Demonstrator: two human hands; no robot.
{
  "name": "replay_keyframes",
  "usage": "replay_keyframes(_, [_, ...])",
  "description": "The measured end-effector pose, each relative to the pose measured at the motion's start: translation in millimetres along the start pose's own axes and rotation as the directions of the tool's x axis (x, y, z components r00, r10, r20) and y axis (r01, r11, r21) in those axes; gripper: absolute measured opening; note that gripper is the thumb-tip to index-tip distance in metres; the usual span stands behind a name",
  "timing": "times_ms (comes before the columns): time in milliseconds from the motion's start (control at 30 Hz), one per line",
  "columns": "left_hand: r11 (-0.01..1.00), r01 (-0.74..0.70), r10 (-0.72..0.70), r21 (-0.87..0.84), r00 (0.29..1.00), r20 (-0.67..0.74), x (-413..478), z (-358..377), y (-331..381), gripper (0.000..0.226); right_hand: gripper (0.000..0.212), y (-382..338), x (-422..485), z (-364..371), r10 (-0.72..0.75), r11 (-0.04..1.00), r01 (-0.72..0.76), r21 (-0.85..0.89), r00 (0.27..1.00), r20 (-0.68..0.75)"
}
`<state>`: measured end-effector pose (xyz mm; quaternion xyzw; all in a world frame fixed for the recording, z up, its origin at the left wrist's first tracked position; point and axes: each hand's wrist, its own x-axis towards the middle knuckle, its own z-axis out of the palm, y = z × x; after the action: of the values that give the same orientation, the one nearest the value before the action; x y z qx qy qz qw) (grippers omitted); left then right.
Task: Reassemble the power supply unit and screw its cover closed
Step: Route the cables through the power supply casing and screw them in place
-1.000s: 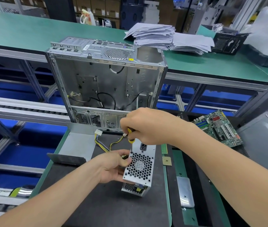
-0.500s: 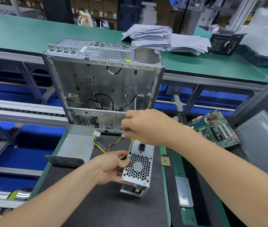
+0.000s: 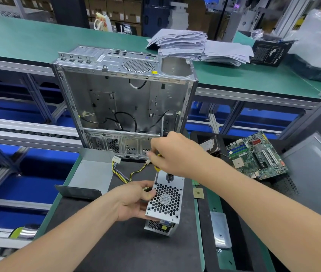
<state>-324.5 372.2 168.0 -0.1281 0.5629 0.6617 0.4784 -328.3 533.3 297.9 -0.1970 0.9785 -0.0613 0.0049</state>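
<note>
Head: left hand (image 3: 134,201) grips PSU (image 3: 165,201) beside mat (image 3: 136,252) edge; right hand (image 3: 175,154), screwdriver (image 3: 157,168).

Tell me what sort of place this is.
Probably a computer assembly or repair line: a stripped PC case, a loose motherboard and a roller conveyor rail.

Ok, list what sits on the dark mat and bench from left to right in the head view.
Metal cover, yellow cables, power supply unit held by the left hand, small square chip, motherboard, grey case panel. The right hand with the screwdriver overlaps the unit, so it is left out.
</note>
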Motion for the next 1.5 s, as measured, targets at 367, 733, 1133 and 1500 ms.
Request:
replay_keyframes(367, [1.0, -0.003, 0.003, 0.01, 1.0, 0.008, -3, 1, 1, 0.03, 0.01, 12, 0, -25, -0.31, 0.94, 0.335, -0.056, 0.914, 0.262])
replay_keyframes(733, [1.0, 0.002, -0.002, -0.014, 1.0, 0.02, -1, -1, 1, 0.029, 0.046, 8, -3, 5, -0.027, 0.999, 0.025, -0.02, 0.997, -0.076])
replay_keyframes(1133, [1.0, 0.012, -0.011, -0.013, 1.0, 0.025, -3, 0, 3, 0.026, 0.014, 8, 1, -22, -0.153, 0.986, 0.163, -0.029, 0.964, 0.218])
replay_keyframes(1500, [1.0, 0.0, -0.001, 0.007, 0.999, 0.037, -3, 1, 3, 0.028, 0.024, 10, -5, -14, -0.266, 0.962, 0.269, -0.046, 0.962, 0.056])
